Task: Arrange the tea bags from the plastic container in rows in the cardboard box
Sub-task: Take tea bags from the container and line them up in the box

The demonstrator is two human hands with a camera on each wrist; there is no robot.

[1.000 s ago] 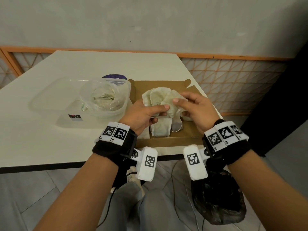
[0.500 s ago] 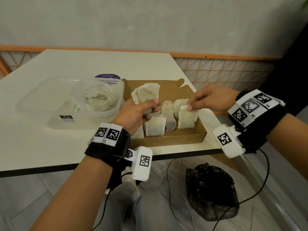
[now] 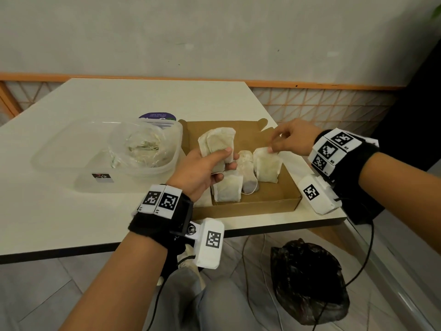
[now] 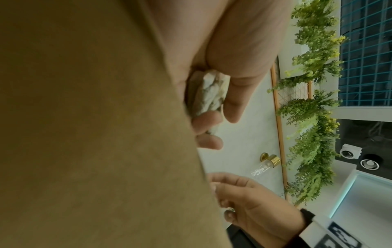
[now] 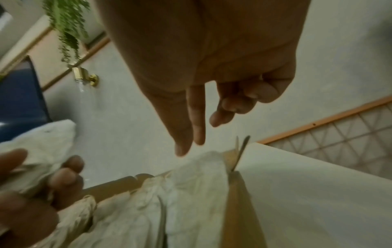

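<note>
My left hand (image 3: 223,161) hovers over the near left of the open cardboard box (image 3: 269,203) and grips a small stack of beige tea bags (image 3: 218,144), thumb on top. The stack's edge shows between my fingers in the left wrist view (image 4: 208,90). Three tea bags lie in the box: one at the front (image 3: 228,191), a narrow one with a string (image 3: 248,174), and one at the right (image 3: 267,167). My right hand (image 3: 274,145) is at that bag's top edge. In the right wrist view, thumb and forefinger (image 5: 191,134) point straight down just above the bag (image 5: 197,181), holding nothing.
A clear plastic container (image 3: 71,158) stands left of the box, with a clear bag of tea bags (image 3: 143,146) inside and a purple lid (image 3: 157,116) behind. The box sits near the table's front right corner. A black bag (image 3: 307,280) lies on the floor below.
My right hand carried one tea bag from the left hand's stack to the right side of the box, set it down and let go. The left hand stayed put with the stack.
</note>
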